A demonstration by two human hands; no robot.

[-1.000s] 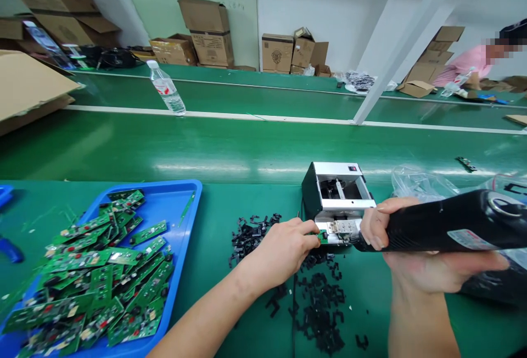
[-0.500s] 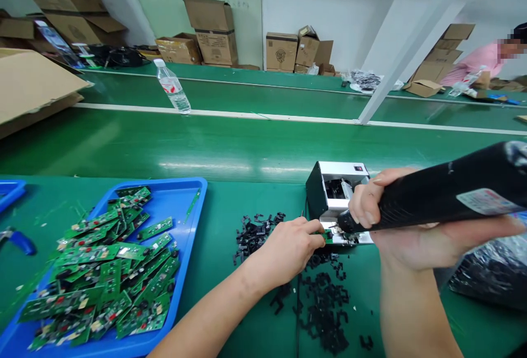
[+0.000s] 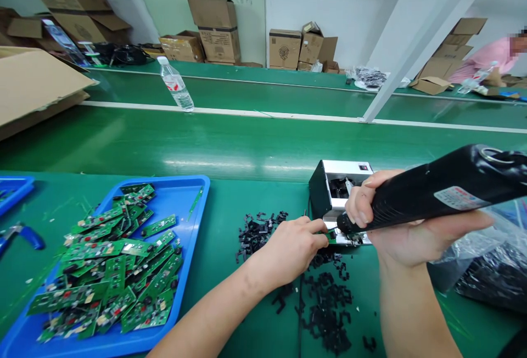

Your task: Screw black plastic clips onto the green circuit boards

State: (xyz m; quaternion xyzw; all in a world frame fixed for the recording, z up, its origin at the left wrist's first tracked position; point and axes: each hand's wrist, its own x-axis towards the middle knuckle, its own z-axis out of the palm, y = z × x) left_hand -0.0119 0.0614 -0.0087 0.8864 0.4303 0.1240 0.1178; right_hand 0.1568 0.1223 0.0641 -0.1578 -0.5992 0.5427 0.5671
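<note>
My right hand (image 3: pixel 395 226) is wrapped round a black electric screwdriver (image 3: pixel 436 188), its nose pointing down and left at the front of a small black-and-white machine (image 3: pixel 343 168). Between the fingertips of my left hand (image 3: pixel 298 245) is the end of a green circuit board (image 3: pixel 331 234), held at the machine's front ledge beside the screwdriver's nose. The screwdriver's tip and most of that board are hidden. Small black plastic clips lie in one pile (image 3: pixel 259 231) left of the machine and another pile (image 3: pixel 327 314) in front of it.
A blue tray (image 3: pixel 205 193) heaped with circuit boards stands at left, with blue-handled pliers (image 3: pixel 31 237) beyond it. A bag of black parts (image 3: pixel 489 270) lies at right. A water bottle (image 3: pixel 176 84) stands at the back; a person in pink (image 3: pixel 480 59) is far right.
The screwdriver's rear end has swung slightly left and lower, and my right hand has shifted a little left with it. My left hand stays at the board. The whole view has shifted slightly.
</note>
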